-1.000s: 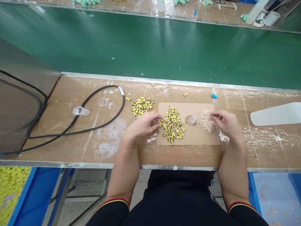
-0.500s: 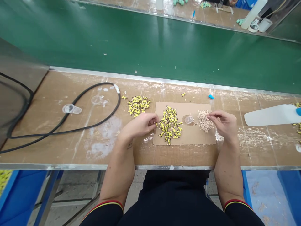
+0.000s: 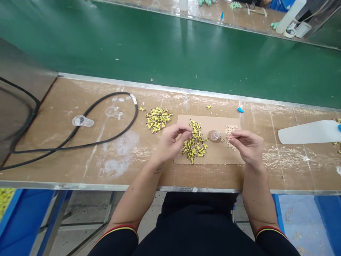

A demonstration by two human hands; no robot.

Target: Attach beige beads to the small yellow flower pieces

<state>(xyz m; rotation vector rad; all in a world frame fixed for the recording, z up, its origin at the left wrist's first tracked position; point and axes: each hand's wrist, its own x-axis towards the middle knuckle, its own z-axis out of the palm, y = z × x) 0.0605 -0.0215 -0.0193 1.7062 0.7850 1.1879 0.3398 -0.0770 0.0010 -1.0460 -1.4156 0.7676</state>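
- Yellow plastic pieces (image 3: 195,147) heaped on a cardboard sheet (image 3: 221,155);
- a second heap of yellow pieces (image 3: 158,119) on the bench top (image 3: 119,167), just left of the sheet;
- one heap of beige bits (image 3: 231,129) and one clear plastic cup (image 3: 215,135) on the sheet;
- two hands, apart, fingers pinched: the left hand (image 3: 173,140) at the central yellow heap, the right hand (image 3: 247,145) at the beige heap; anything held is too small to tell.

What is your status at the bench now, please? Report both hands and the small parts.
Left hand pinched above yellow pieces on cardboard sheet. Right hand pinched at beige pieces. Clear plastic cup between piles.
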